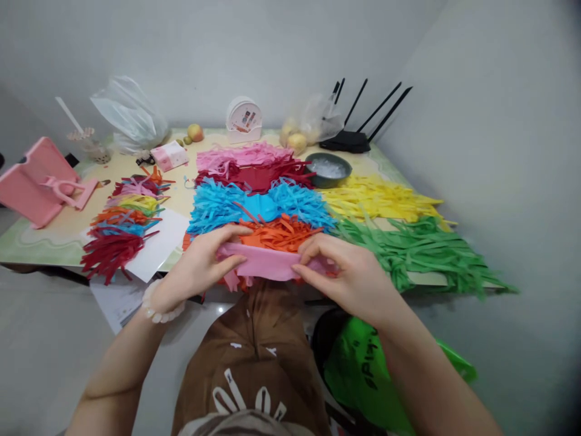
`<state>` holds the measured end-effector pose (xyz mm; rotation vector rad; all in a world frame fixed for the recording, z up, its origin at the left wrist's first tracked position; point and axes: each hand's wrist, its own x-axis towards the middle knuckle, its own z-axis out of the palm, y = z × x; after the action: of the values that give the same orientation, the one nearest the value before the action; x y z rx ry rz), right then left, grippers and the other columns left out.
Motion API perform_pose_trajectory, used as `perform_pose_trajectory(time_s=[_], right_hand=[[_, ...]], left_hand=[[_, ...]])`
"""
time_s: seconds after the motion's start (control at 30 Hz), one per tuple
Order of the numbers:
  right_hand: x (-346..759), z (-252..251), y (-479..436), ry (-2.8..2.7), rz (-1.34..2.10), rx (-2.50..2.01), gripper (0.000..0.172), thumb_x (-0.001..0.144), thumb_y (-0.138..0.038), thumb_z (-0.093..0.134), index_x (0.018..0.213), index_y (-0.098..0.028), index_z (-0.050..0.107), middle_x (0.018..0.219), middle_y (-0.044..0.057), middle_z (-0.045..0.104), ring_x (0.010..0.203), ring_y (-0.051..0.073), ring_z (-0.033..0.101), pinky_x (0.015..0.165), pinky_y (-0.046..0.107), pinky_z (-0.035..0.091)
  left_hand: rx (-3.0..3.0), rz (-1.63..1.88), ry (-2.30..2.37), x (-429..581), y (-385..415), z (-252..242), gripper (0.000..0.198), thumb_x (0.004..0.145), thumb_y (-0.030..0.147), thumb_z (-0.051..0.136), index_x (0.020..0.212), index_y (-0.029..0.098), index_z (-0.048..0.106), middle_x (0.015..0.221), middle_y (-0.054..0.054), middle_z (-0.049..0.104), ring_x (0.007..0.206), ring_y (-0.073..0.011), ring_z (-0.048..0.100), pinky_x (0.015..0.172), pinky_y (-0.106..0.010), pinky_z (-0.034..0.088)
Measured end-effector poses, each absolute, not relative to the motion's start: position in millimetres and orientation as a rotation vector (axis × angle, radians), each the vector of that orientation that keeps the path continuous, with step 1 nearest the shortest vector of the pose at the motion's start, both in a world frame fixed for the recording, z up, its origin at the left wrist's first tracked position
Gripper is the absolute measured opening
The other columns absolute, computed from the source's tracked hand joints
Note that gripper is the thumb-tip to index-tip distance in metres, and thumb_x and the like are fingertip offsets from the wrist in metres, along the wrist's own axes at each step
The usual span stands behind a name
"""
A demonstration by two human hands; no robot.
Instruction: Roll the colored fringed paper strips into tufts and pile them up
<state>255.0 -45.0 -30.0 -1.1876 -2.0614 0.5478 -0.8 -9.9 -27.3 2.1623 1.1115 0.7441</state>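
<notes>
A strip of pink tissue paper is stretched between my two hands at the table's front edge. My left hand pinches its left end between thumb and fingers, and my right hand pinches the right end. Beneath and behind it lies orange fringed paper. Farther back are a blue fringed piece, a dark red one and a pink one. To the right spread yellow fringe and green fringe.
Multicoloured tassels lie on the left beside a white sheet and a pink tablet stand. Along the back stand a plastic bag, a dark bowl, bagged fruit and a black router. A wall rises at right.
</notes>
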Motion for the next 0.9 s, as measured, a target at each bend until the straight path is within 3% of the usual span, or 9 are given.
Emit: perform_pose_trajectory(time_s=[0.03,0.13,0.2,0.27,0.33,0.43,0.6,0.8,0.9], right_hand=[[256.0,-28.0,-45.2,-2.082,0.505,-1.234,0.006,0.087,-0.026,0.066,0.087,-0.022,0.062,0.087,0.004,0.069,0.079,0.02,0.065,0.071,0.03,0.049],[257.9,-23.7,-39.2,-2.164,0.407,-1.291,0.032,0.084,-0.032,0.07,0.114,-0.023,0.062,0.108,0.008,0.07,0.098,0.027,0.065,0.083,0.038,0.05],[258.1,-22.0,-31.4,-2.269,0.434,-1.238,0.023,0.085,-0.029,0.069,0.106,-0.022,0.067,0.103,0.008,0.071,0.097,0.026,0.065,0.082,0.036,0.049],[257.9,-20.6,-24.2,-2.353,0.516,-1.208,0.003,0.085,-0.023,0.067,0.083,-0.021,0.067,0.085,0.005,0.069,0.081,0.021,0.064,0.07,0.03,0.047],[257.7,-19.0,-20.6,-2.367,0.579,-1.225,0.014,0.084,-0.021,0.067,0.071,-0.02,0.061,0.074,0.002,0.065,0.069,0.017,0.06,0.062,0.026,0.043],[257.4,-17.1,-22.2,-2.307,0.68,-1.242,0.012,0.085,-0.022,0.065,0.074,-0.019,0.061,0.075,0.0,0.066,0.068,0.015,0.06,0.061,0.025,0.041],[256.1,-23.2,-31.0,-2.028,0.921,-1.244,0.009,0.087,-0.027,0.059,0.081,-0.021,0.059,0.067,-0.002,0.064,0.058,0.013,0.058,0.054,0.023,0.042],[250.7,-51.1,-42.2,-1.534,1.072,-1.109,0.01,0.082,-0.017,0.061,0.09,-0.021,0.066,0.075,-0.001,0.067,0.057,0.012,0.062,0.053,0.023,0.049],[248.9,-67.1,-44.9,-1.416,1.135,-0.999,0.016,0.08,-0.012,0.06,0.086,-0.021,0.07,0.071,-0.001,0.065,0.056,0.011,0.058,0.052,0.021,0.046]], left_hand=[[2.179,0.706,1.103,-0.2,-9.3,-26.9,0.019,0.087,0.024,0.061,0.105,0.019,0.064,0.102,-0.005,0.069,0.091,-0.0185,0.062,0.08,-0.027,0.046],[2.18,0.651,1.072,1.9,-7.2,-26.4,0.01,0.088,0.026,0.058,0.085,0.018,0.064,0.087,-0.003,0.067,0.081,-0.0175,0.061,0.074,-0.027,0.045],[2.148,0.654,1.053,2.1,-5.8,-26.1,0.013,0.088,0.028,0.059,0.082,0.018,0.063,0.083,-0.002,0.065,0.078,-0.0168,0.06,0.072,-0.026,0.045],[2.12,0.64,1.051,0.9,-4.6,-25.2,0.015,0.088,0.03,0.06,0.079,0.017,0.063,0.081,-0.002,0.064,0.076,-0.0163,0.059,0.07,-0.026,0.044],[2.126,0.601,1.046,-0.4,-3.7,-23.3,0.016,0.088,0.031,0.061,0.08,0.017,0.063,0.082,-0.002,0.064,0.076,-0.0162,0.058,0.07,-0.025,0.043],[2.183,0.512,0.994,0.8,-3.4,-19.4,0.017,0.089,0.033,0.061,0.085,0.017,0.064,0.086,-0.002,0.065,0.079,-0.0161,0.058,0.07,-0.025,0.042],[2.026,0.603,1.038,7.8,-4.6,-20.0,0.022,0.088,0.034,0.059,0.075,0.016,0.059,0.069,0.002,0.058,0.061,-0.0122,0.054,0.057,-0.023,0.039],[1.469,0.76,0.861,7.2,-9.2,-38.1,0.021,0.088,0.029,0.058,0.103,0.016,0.063,0.058,0.002,0.063,0.046,-0.014,0.061,0.05,-0.025,0.046],[1.395,0.817,0.752,4.6,-11.4,-47.7,0.015,0.084,0.021,0.06,0.092,0.014,0.071,0.058,-0.001,0.065,0.052,-0.0143,0.063,0.056,-0.025,0.049]])
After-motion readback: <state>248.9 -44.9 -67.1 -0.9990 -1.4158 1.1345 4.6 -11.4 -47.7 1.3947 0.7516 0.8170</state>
